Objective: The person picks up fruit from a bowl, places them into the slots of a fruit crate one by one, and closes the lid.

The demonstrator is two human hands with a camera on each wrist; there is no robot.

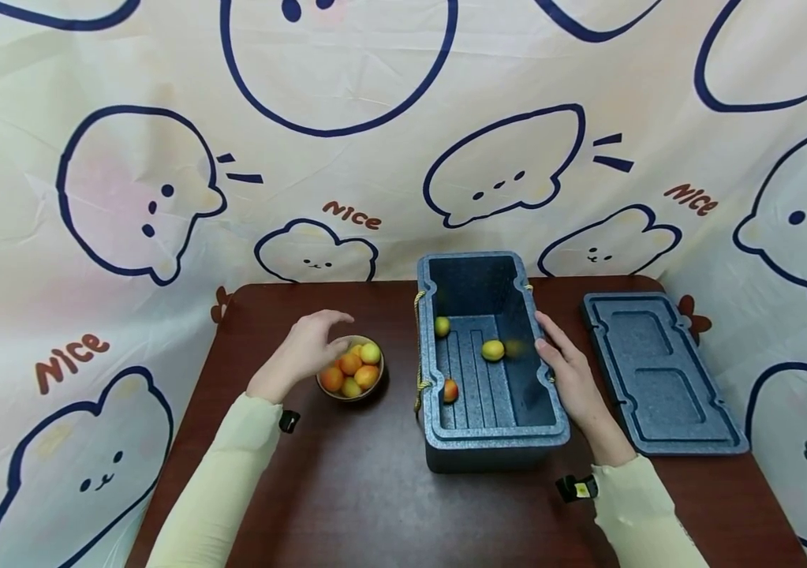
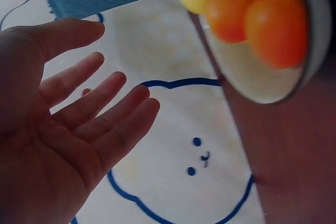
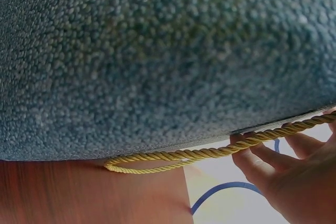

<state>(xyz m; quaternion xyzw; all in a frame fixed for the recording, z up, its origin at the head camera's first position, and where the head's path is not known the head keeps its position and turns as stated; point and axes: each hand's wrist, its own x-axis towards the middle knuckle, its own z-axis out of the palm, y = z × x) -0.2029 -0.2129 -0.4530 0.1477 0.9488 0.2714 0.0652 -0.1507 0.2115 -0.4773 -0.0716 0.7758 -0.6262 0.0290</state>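
Observation:
My left hand (image 1: pixel 306 347) is raised beside and partly over a bowl (image 1: pixel 383 369) of small orange and yellow fruits (image 1: pixel 350 364). Its fingers are spread and nothing is in it; the palm shows in the left wrist view. A speckled blue-grey foam box (image 1: pixel 495 433) stands right of the bowl. Inside lie a yellow fruit (image 1: pixel 493 350), a greenish-yellow fruit (image 1: pixel 442 326) and a red-orange fruit (image 1: pixel 450 390). My right hand (image 1: pixel 573 375) touches the box's right rim, fingers extended near the twisted yellow rope (image 3: pixel 220 151) on its side.
A matching blue-grey lid (image 1: pixel 666 371) lies flat on the brown table (image 1: pixel 346 489), right of the box. Behind the table hangs a pale cloth (image 1: pixel 389 173) printed with blue cartoon outlines, and more of it runs along both sides.

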